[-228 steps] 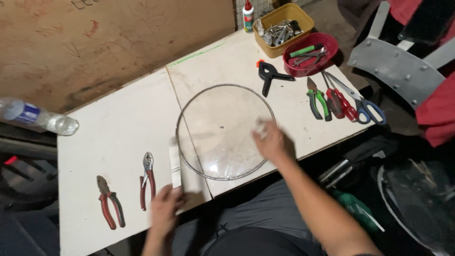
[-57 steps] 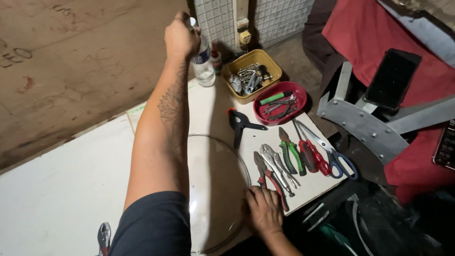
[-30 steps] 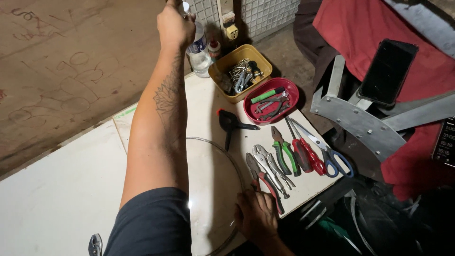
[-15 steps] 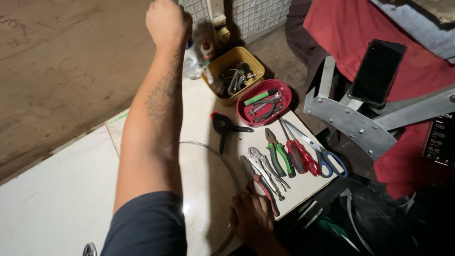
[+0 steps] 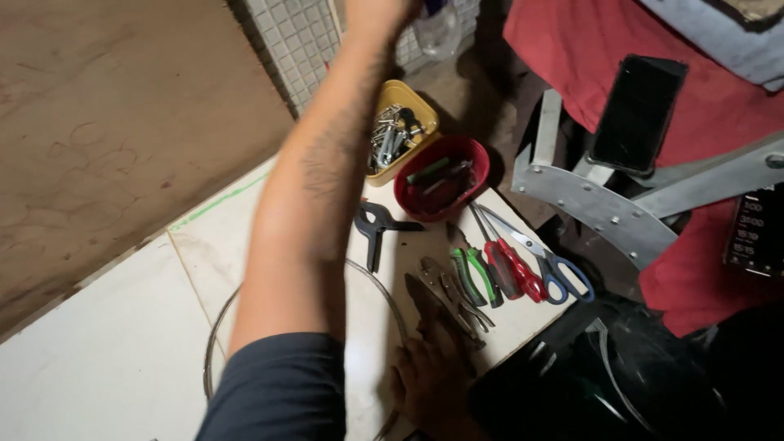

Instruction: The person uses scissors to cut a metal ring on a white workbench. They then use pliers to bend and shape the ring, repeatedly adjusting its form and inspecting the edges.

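With the left hand [image 5: 384,10] at the frame's top edge closed on a clear bottle [image 5: 438,28], lift it slowly while the right hand [image 5: 429,384], lower centre, presses flat on the glass disc [image 5: 371,327].

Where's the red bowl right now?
The red bowl sits toward the table's far edge, right of the raised arm, between the yellow tray and the pliers.

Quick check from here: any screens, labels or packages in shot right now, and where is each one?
Phone: upper right, propped against red cloth, dark blank rectangular screen.
Display panel: right edge, black with pale digits, partly cut off.
Clear plastic bottle: top centre, beside the raised left hand, blurred, any label unclear.
No packages visible.
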